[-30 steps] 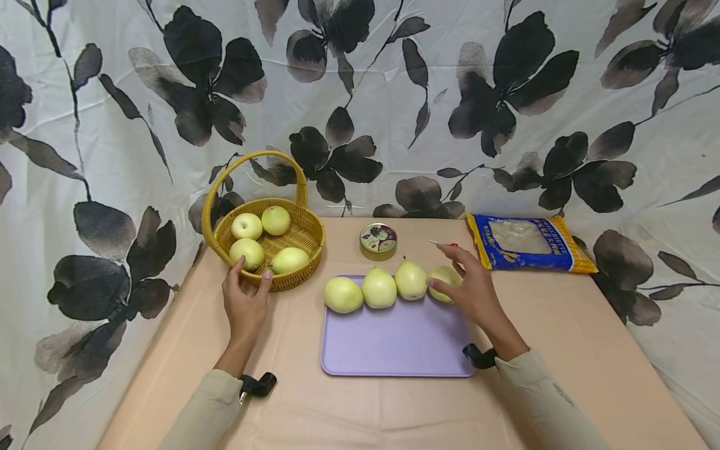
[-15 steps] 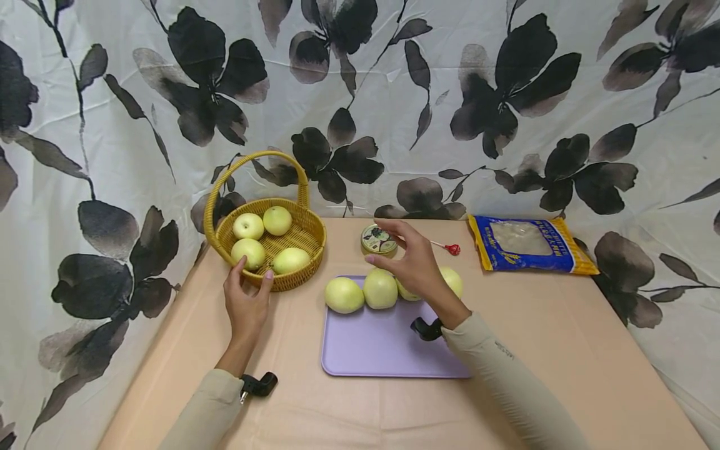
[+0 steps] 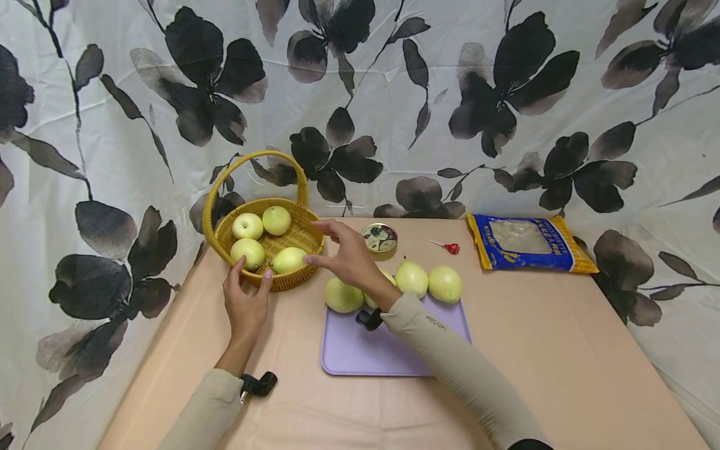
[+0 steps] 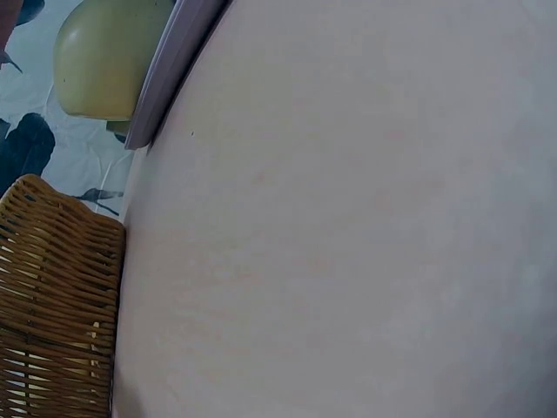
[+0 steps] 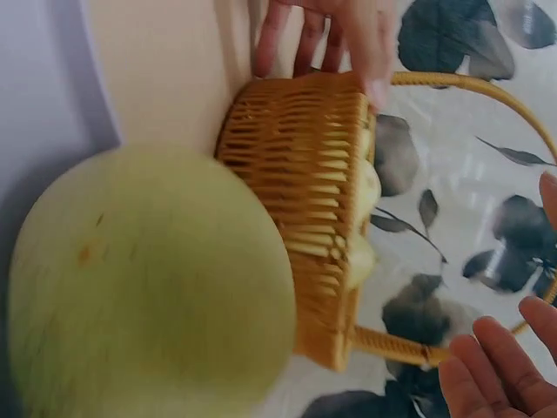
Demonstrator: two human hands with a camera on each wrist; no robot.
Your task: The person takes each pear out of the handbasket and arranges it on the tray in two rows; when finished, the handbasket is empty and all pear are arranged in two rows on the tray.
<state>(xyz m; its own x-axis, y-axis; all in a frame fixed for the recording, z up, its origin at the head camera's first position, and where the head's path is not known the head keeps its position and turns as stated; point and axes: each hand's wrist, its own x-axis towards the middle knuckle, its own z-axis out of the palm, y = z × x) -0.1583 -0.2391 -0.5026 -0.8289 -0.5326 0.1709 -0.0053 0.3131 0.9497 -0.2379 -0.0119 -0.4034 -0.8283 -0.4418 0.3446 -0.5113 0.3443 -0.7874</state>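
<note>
A yellow wicker basket (image 3: pixel 312 275) with a tall handle stands at the left, holding several pale green pears (image 3: pixel 289 260). My left hand (image 3: pixel 245 306) holds the basket's front side, thumb and forefinger at the rim. My right hand (image 3: pixel 351 256) is held with thumb and fingers spread at the basket's right rim, thumb tip close to the nearest pear. In the right wrist view, the fingers of my right hand (image 5: pixel 496 374) are apart with nothing between them. On the lilac tray (image 3: pixel 382 350), several more pears (image 3: pixel 412 278) sit in a row along the far edge, partly hidden by my right arm.
A round printed tin (image 3: pixel 380 241) stands behind the tray. To its right lies a small red-ended item with a thin pale shaft (image 3: pixel 448 247). A blue and yellow plastic bag (image 3: pixel 531 244) lies at the back right, before the floral cloth (image 3: pixel 394 125).
My right hand has moved left from the rightmost pear on the tray, past the tin, to the basket's right rim. My left hand and the basket have stayed in place.
</note>
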